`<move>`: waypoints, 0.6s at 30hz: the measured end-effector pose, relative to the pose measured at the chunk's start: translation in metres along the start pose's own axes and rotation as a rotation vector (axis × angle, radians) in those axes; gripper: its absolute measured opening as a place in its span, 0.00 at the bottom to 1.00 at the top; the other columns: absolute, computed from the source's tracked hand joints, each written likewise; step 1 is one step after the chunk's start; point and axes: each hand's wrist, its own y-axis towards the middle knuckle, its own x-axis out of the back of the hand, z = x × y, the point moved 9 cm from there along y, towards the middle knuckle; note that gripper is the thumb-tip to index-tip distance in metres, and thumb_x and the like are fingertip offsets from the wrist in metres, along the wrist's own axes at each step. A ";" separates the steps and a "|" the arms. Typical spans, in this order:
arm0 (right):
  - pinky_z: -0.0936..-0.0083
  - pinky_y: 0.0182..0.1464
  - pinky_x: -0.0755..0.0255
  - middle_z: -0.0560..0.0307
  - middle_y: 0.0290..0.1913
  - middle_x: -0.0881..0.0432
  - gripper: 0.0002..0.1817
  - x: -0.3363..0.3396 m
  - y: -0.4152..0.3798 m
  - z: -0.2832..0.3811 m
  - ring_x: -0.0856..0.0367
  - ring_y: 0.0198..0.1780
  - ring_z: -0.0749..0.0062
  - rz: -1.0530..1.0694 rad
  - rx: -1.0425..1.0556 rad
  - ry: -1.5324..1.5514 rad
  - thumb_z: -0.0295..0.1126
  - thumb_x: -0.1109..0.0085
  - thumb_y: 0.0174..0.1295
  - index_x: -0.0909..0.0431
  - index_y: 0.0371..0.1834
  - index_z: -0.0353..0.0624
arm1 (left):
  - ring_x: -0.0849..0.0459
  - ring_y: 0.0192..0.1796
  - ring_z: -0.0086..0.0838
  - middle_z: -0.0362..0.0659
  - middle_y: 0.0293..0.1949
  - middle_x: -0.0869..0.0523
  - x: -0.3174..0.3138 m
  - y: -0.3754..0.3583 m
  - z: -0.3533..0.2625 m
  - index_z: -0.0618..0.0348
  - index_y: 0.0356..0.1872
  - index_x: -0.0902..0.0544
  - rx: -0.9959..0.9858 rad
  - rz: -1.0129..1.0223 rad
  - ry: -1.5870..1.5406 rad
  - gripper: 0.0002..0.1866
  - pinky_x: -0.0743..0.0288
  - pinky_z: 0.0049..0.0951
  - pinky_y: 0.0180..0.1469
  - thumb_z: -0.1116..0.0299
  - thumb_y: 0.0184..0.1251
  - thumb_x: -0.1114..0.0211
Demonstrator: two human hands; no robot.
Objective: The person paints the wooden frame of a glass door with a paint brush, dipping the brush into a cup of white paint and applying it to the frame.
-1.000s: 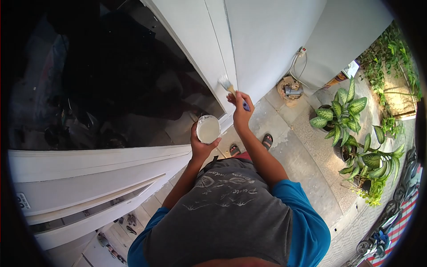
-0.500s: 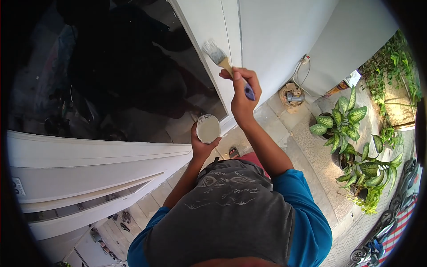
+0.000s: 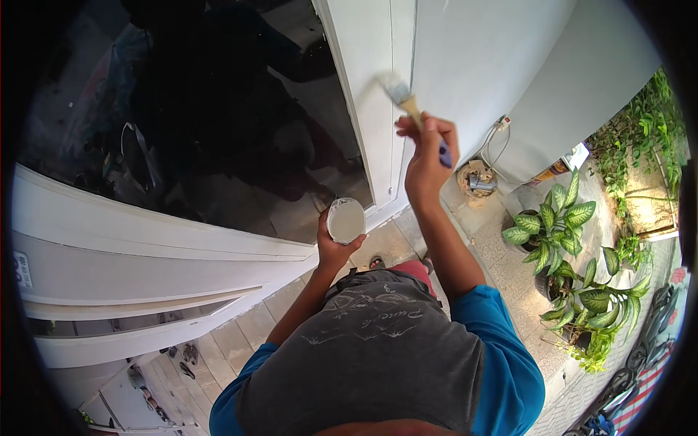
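My right hand (image 3: pixel 430 163) is closed around the handle of a paintbrush (image 3: pixel 408 104), its bristles coated whitish and pointing up and left. Those bristles overlap the white window frame (image 3: pixel 368 43), close to the groove beside the wall. Lower down, my left hand (image 3: pixel 333 252) grips a cup of pale paint (image 3: pixel 346 221) from its side and below. The cup's opening faces up toward me, with paint smeared round the rim. Dark glass (image 3: pixel 240 131) lies just left of the cup and shows reflections.
Potted plants (image 3: pixel 549 218) with variegated leaves stand at the right. Near the wall's foot sits a round object (image 3: pixel 477 182) with a cable by it. A white ledge (image 3: pixel 145 254) runs along the left. Footwear (image 3: pixel 190 354) lies on the tiles; motorcycles (image 3: pixel 629 370) stand lower right.
The brush and my right hand have moved right and slightly down in view, from near the glass edge toward the groove. The cup sits slightly lower; the whole view has shifted a little.
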 end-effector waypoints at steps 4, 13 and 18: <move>0.63 0.51 0.17 0.42 0.42 0.13 0.10 -0.015 0.017 0.006 0.11 0.42 0.62 0.117 0.117 0.101 0.31 0.47 0.81 0.25 0.48 0.33 | 0.19 0.65 0.36 0.47 0.63 0.19 -0.003 0.002 -0.006 0.60 0.72 0.32 -0.013 -0.023 -0.022 0.50 0.26 0.37 0.68 0.70 0.45 0.13; 0.72 0.42 0.15 0.49 0.37 0.15 0.09 0.167 -0.114 -0.209 0.13 0.38 0.70 -0.105 -0.327 -0.202 0.31 0.45 0.79 0.25 0.44 0.36 | 0.19 0.66 0.36 0.49 0.63 0.19 -0.013 0.007 -0.018 0.61 0.73 0.34 -0.014 -0.026 -0.027 0.53 0.25 0.38 0.68 0.69 0.44 0.12; 0.70 0.42 0.16 0.48 0.38 0.12 0.10 0.206 -0.126 -0.221 0.11 0.38 0.66 -0.080 -0.598 -0.289 0.36 0.42 0.77 0.24 0.45 0.39 | 0.19 0.67 0.36 0.50 0.64 0.19 -0.025 0.002 -0.016 0.63 0.74 0.35 0.031 -0.030 -0.052 0.55 0.26 0.38 0.69 0.69 0.43 0.11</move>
